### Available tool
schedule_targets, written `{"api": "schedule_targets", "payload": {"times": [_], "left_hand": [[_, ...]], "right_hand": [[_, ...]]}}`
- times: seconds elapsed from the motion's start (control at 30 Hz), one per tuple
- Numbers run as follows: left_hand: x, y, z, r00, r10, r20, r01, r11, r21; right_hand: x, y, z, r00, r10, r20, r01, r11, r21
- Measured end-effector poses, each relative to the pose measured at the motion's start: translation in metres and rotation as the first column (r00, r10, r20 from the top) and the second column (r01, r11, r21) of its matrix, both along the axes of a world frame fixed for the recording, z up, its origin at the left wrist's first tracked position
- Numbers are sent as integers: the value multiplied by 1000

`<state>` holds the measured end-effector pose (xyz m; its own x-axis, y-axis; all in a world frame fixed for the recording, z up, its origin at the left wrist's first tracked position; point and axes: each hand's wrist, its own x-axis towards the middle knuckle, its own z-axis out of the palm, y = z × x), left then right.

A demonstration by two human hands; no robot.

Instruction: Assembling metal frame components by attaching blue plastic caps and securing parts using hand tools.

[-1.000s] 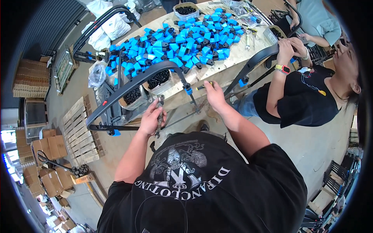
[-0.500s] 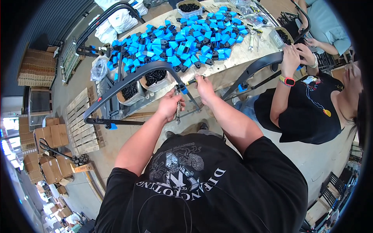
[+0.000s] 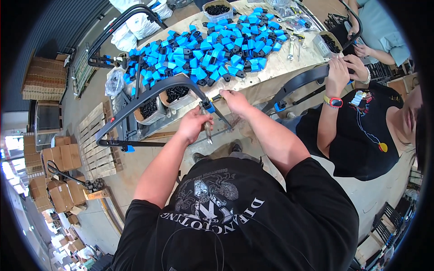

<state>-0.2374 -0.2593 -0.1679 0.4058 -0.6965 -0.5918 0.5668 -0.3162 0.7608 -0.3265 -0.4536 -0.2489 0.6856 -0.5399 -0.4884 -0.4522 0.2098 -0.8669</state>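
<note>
My left hand (image 3: 193, 125) is closed around a silver wrench (image 3: 208, 133), held upright beside the end of a black curved tubular frame (image 3: 149, 92). A blue plastic piece (image 3: 209, 107) sits on that frame end, close to the wrench's top. My right hand (image 3: 235, 102) is closed on a slim screwdriver (image 3: 216, 97) with a yellow-and-black handle, pointed left at the same joint. My fingers hide part of the handle, and the fastener there is too small to make out.
A wooden table (image 3: 257, 80) bears a heap of blue-and-black plastic parts (image 3: 203, 54). Tubs of black pieces (image 3: 175, 94) stand at its near edge. Wrenches (image 3: 291, 47) lie farther right. Beside me a person (image 3: 361, 131) grips another black frame (image 3: 298, 80); a second person works beyond.
My right hand has shifted slightly left and down with the screwdriver. The wrench in my left hand has tilted a little. The neighbouring person has leaned slightly lower.
</note>
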Motion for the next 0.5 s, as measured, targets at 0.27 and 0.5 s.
{"api": "schedule_targets", "payload": {"times": [0.27, 0.5], "left_hand": [[-8, -21, -62, 386, -576, 721, 56, 794, 605], [13, 0, -13, 947, 47, -318, -65, 997, -47]], "right_hand": [[3, -10, 7, 970, 221, -98, -235, 958, -162], [4, 1, 23, 991, 62, -120, -52, 995, 84]]}}
